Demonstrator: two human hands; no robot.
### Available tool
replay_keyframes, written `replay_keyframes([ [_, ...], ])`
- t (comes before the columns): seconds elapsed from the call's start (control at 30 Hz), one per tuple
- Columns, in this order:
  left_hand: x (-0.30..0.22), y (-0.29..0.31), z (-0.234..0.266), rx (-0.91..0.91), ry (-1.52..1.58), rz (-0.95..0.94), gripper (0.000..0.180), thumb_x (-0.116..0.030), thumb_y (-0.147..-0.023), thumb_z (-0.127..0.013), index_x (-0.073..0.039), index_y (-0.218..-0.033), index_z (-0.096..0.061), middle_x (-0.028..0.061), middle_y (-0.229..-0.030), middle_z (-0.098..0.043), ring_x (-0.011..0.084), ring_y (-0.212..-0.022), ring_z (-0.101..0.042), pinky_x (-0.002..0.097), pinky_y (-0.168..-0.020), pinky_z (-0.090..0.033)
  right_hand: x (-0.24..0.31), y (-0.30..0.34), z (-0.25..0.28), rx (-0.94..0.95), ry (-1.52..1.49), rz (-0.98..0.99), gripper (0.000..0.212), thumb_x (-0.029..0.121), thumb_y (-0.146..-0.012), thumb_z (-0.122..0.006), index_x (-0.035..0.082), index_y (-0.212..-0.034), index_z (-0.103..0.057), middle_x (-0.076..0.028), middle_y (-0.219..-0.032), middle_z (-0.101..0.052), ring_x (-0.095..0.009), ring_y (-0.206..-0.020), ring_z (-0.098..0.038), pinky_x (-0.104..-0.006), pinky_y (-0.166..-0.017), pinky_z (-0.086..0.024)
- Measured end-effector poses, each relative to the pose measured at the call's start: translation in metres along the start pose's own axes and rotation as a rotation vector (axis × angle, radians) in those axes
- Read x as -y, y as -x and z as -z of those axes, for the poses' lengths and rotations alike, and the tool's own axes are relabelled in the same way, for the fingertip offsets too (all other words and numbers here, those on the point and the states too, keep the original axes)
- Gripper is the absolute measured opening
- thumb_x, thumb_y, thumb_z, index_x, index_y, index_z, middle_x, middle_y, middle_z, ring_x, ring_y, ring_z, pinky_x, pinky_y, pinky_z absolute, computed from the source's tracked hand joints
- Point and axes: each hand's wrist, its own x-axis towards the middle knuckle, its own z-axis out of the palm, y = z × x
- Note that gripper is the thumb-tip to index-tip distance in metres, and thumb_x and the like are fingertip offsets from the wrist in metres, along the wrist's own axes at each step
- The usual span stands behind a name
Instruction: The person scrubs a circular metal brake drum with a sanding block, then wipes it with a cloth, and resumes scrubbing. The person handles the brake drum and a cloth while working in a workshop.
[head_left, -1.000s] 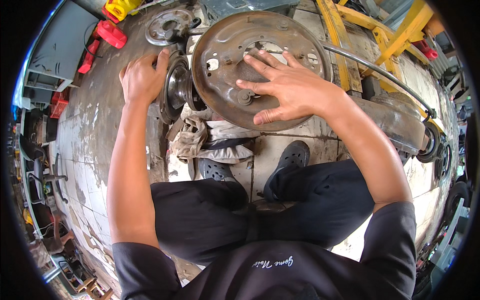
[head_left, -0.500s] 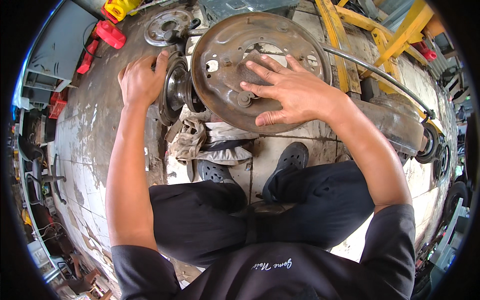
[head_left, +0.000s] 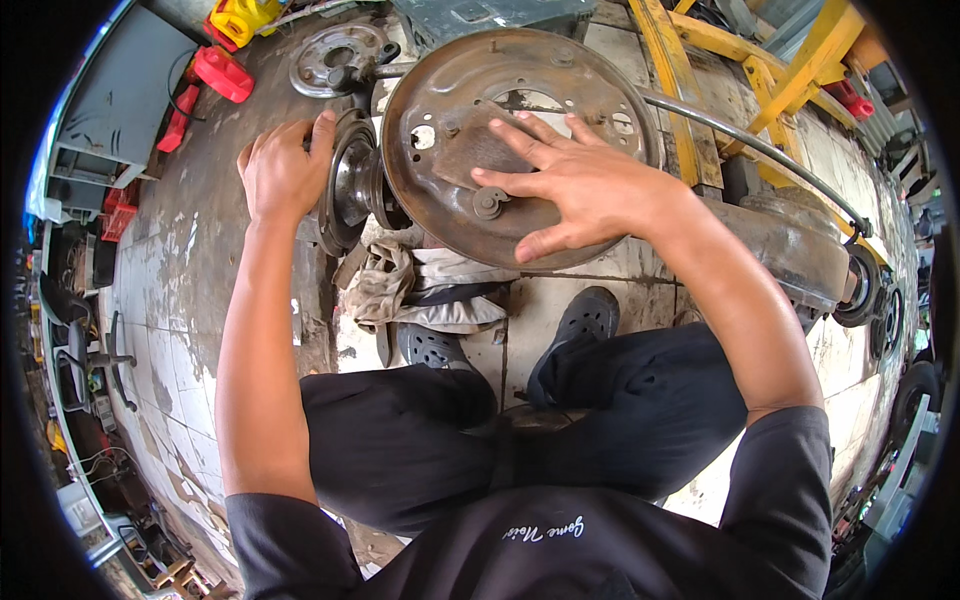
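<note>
A round, rusty brake backing plate (head_left: pixel 450 75) stands in front of me, facing up toward me, with holes and studs on it. My right hand (head_left: pixel 590 185) lies over its middle with the fingers spread wide. Under those fingertips is a brown rough sheet (head_left: pixel 470 158) that looks like sandpaper, flat on the plate. To the left, my left hand (head_left: pixel 284 165) is curled over the outer edge of a dark metal wheel hub (head_left: pixel 350 185), thumb along its rim; the fingertips are hidden behind it.
A crumpled grey cloth (head_left: pixel 440 285) lies below the hub near my shoes. An axle housing (head_left: pixel 770 245) and a long metal rod (head_left: pixel 745 137) extend right, beside a yellow frame (head_left: pixel 675 90). A round metal disc (head_left: pixel 325 50) lies on the floor at upper left.
My right hand has shifted slightly on the plate, and the brown sheet has slid a little left with the fingers. The left hand stays on the hub.
</note>
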Motion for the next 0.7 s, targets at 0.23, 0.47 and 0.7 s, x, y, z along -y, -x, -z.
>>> replay_keyframes([
  [0.23,-0.02,-0.008,0.012,0.083,-0.041,-0.003,0.057,-0.055,-0.101,-0.042,-0.008,-0.107,-0.074,0.0148,-0.116,-0.07,0.0347,-0.117,-0.06,0.0488,-0.109,-0.034,-0.006,0.024,0.012,0.036,0.009,-0.079,0.086,0.07,-0.073,-0.071,0.031,-0.148,-0.05,-0.015,-0.168,-0.01,-0.044,-0.152,-0.012,-0.0635,-0.121,-0.012],
  [0.47,-0.007,-0.001,0.006,0.052,0.013,-0.009,0.054,-0.054,-0.1,-0.043,-0.011,-0.102,-0.076,0.0124,-0.112,-0.072,0.0329,-0.115,-0.061,0.0497,-0.109,-0.034,-0.005,0.001,0.01,0.041,0.009,-0.026,0.094,0.062,-0.07,-0.078,0.033,-0.152,-0.042,-0.016,-0.167,-0.011,-0.041,-0.153,-0.01,-0.0651,-0.12,-0.013],
  [0.7,-0.006,-0.003,0.004,-0.006,-0.01,-0.075,0.053,-0.053,-0.1,-0.045,-0.01,-0.108,-0.074,0.0145,-0.107,-0.072,0.0352,-0.109,-0.063,0.0483,-0.103,-0.039,0.005,-0.008,0.017,0.114,0.026,-0.035,0.105,0.054,-0.064,-0.085,0.034,-0.155,-0.037,-0.016,-0.168,-0.007,-0.039,-0.154,-0.006,-0.0659,-0.12,-0.012],
])
